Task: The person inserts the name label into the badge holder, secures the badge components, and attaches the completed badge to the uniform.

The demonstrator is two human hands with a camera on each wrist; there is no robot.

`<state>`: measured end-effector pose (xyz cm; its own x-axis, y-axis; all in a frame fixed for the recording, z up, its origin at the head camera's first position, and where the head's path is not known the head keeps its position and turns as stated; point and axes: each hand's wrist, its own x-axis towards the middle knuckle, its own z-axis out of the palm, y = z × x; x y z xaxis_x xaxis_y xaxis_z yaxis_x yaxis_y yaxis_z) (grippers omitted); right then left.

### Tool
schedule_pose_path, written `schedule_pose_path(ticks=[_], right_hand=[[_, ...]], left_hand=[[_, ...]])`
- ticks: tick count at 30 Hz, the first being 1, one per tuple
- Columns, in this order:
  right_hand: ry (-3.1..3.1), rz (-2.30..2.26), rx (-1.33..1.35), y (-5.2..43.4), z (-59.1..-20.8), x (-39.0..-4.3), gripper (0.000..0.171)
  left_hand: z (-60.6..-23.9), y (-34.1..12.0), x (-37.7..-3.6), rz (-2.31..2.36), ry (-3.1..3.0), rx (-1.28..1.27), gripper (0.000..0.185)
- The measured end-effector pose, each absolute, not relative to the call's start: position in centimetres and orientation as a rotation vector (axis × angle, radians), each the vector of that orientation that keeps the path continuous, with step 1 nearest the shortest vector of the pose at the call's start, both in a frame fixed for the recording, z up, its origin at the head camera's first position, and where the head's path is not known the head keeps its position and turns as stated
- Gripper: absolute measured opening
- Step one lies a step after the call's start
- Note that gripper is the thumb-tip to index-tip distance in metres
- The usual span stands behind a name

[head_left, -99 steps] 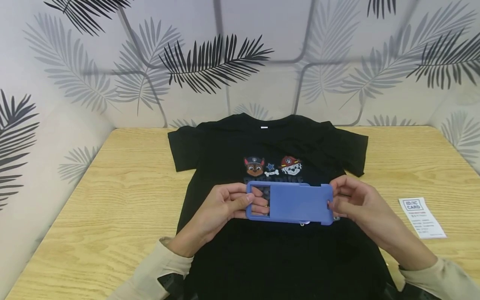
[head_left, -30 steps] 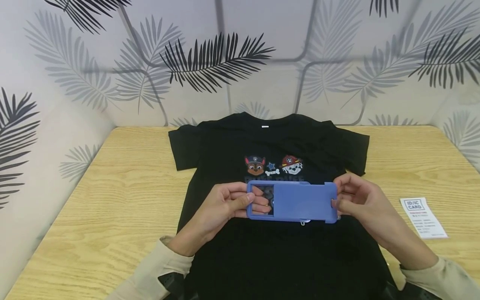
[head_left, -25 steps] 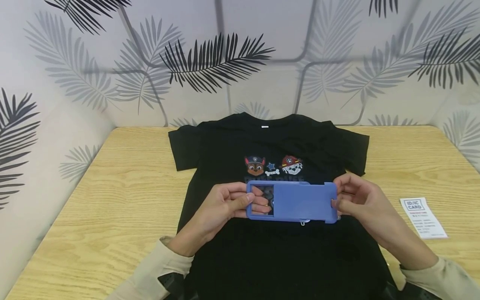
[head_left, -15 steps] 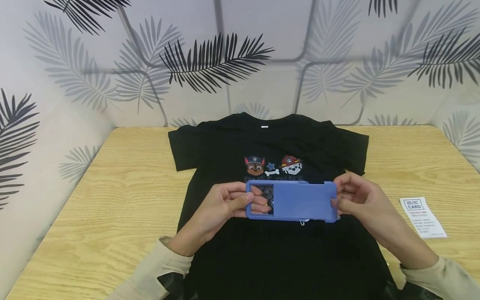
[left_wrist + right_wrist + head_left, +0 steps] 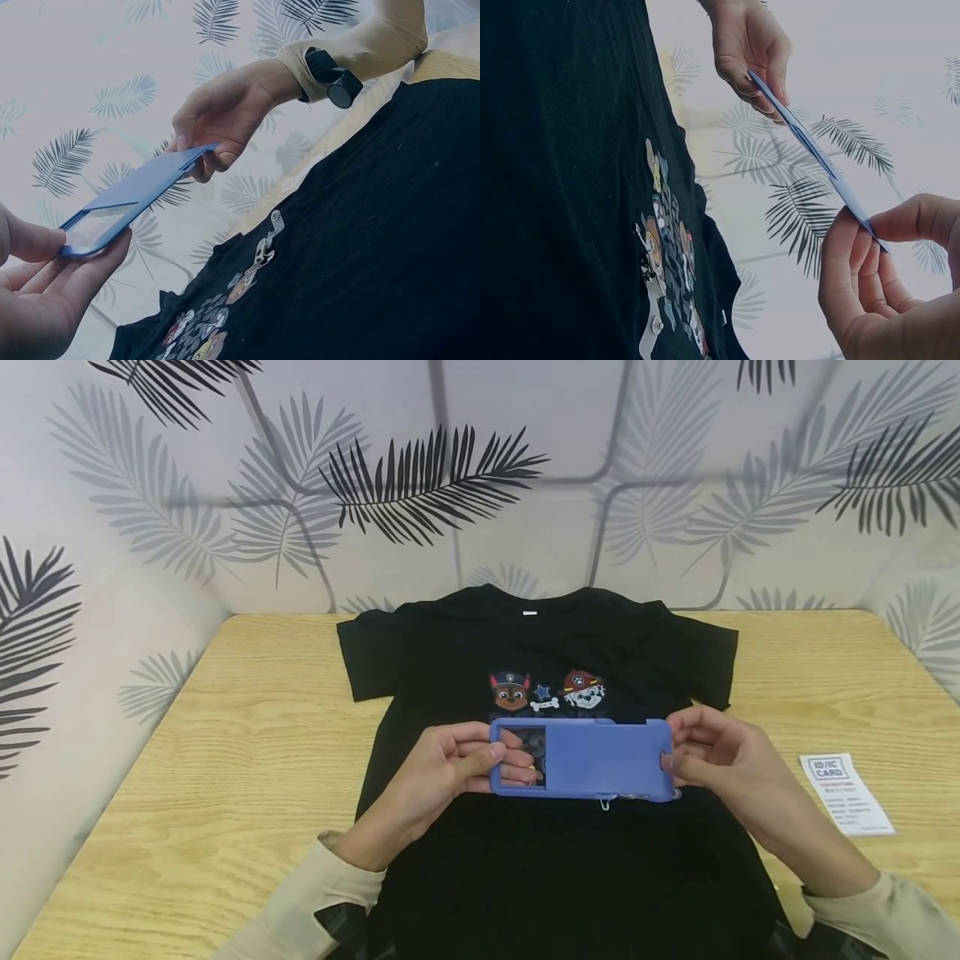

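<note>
Leafy wallpaper behind a wooden counter (image 5: 247, 735) with a black t-shirt (image 5: 540, 635) spread flat on it. Just above the shirt's print, the blue card holder (image 5: 600, 760) is pinched at both ends, left hand (image 5: 438, 772) on the window end, right hand (image 5: 720, 760) opposite. Looks partly slid. An ID/IC card slip (image 5: 846, 793) lies right of the shirt, not yet inserted.

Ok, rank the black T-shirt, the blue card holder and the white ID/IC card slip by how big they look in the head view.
1. Black T-shirt, by far the largest.
2. Blue card holder, held above the shirt by the left hand and right hand, so nearness may enlarge it slightly.
3. White ID/IC card slip, smallest.
</note>
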<state>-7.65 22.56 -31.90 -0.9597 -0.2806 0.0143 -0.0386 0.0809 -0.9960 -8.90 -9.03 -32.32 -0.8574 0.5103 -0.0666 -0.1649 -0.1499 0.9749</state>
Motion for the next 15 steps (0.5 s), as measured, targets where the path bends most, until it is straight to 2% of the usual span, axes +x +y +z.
schedule_pose_path(ticks=[15], right_hand=[[2.141, -2.026, -0.346, 22.65, -31.90, -7.74, 0.026]], left_hand=[[-32.25, -9.09, -8.90, 2.052, 1.691, 0.378, 0.026]])
